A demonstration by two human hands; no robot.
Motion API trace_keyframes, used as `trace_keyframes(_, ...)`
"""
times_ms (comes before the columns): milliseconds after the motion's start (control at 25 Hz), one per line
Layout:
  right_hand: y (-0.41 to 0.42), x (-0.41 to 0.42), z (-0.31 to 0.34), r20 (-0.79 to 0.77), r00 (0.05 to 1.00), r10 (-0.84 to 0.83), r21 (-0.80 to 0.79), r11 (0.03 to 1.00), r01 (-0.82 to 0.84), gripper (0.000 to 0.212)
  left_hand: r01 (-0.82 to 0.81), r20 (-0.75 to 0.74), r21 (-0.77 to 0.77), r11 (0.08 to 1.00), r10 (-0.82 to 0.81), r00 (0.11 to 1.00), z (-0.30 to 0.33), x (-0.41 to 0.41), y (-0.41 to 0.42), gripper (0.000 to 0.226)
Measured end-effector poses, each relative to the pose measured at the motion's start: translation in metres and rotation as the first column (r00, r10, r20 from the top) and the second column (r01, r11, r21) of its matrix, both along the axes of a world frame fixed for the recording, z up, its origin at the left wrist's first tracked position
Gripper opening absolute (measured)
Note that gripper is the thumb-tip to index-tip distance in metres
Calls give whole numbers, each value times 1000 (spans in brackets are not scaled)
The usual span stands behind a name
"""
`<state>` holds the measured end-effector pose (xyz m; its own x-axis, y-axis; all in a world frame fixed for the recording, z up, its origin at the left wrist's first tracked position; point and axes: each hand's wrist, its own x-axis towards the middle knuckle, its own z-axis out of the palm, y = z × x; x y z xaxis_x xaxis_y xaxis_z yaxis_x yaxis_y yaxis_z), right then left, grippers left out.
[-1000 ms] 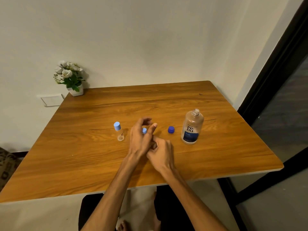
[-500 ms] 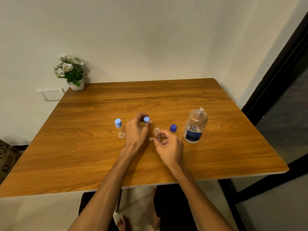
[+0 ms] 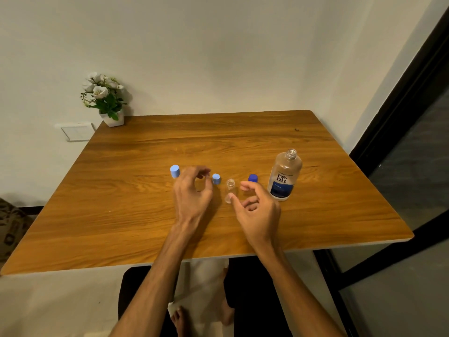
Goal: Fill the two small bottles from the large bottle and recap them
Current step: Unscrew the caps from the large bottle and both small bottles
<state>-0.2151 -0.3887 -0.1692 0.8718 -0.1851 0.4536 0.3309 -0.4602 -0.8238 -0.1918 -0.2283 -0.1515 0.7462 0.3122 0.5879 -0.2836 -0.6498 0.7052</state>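
1. The big bottle [image 3: 284, 177] has a label with the word "re-nu" in dark letters.
2. Smaller words sit above and below that word, too tiny to read.

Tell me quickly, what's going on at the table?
Both hands open, left hand, right hand. Uncapped small bottle stands between them. Large bottle open. Nothing blocking.

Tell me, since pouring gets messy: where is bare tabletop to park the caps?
Free: the far half between the flower pot and the large bottle, and the near left. Crowded: the middle row, from the capped small bottle past both hands to the dark blue cap.
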Motion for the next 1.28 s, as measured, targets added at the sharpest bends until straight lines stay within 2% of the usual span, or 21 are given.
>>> trace_keyframes(80,9,-6,8,77,997,13,40,999,-16,19,-149,107,75,986,141,984,6,-4,18,22)
trace_keyframes(120,17,-9,13,85,995,59,53,997,-64,13,-211,80,86,974,205,976,9,-4,28,26)
trace_keyframes(200,38,-10,21,52,987,150,40,988,-152,9,-243,-63,97,965,250,966,8,0,46,37)
trace_keyframes(280,62,-6,25,-47,977,210,-12,977,-211,20,-159,-195,91,983,174,965,5,0,58,40)
trace_keyframes(440,103,4,25,-209,939,274,-73,953,-294,54,-35,-192,-53,998,24,981,3,-12,78,38)
trace_keyframes(480,108,5,26,-232,931,280,-72,950,-304,54,-8,-202,-134,991,-20,979,6,-17,81,37)
trace_keyframes(560,112,4,25,-232,916,328,-33,938,-345,39,63,-235,-292,954,-136,963,14,-26,87,36)
trace_keyframes(680,112,-3,24,-259,897,359,-11,927,-374,27,142,-275,-398,906,-266,924,21,-34,100,28)
trace_keyframes(720,112,-4,23,-271,898,346,-13,932,-363,26,135,-287,-416,899,-271,919,22,-35,101,24)
trace_keyframes(800,113,-5,22,-282,907,312,-24,943,-332,23,28,-299,-454,891,-182,937,22,-35,96,19)
trace_keyframes(920,116,-9,23,-264,906,330,-48,934,-354,19,-145,-283,-467,872,8,959,17,-28,80,31)
trace_keyframes(960,118,-10,23,-250,907,338,-79,927,-367,20,-146,-278,-481,865,7,960,16,-23,77,28)
trace_keyframes(1040,124,-9,22,-236,917,323,-118,927,-357,23,-26,-232,-555,831,-124,965,15,-16,73,17)
trace_keyframes(1160,126,1,20,-244,935,258,-94,953,-288,24,134,-162,-614,778,-291,943,11,-20,72,25)
trace_keyframes(1280,126,9,17,-276,932,235,-107,956,-273,23,127,-109,-574,809,-229,967,11,-25,79,27)
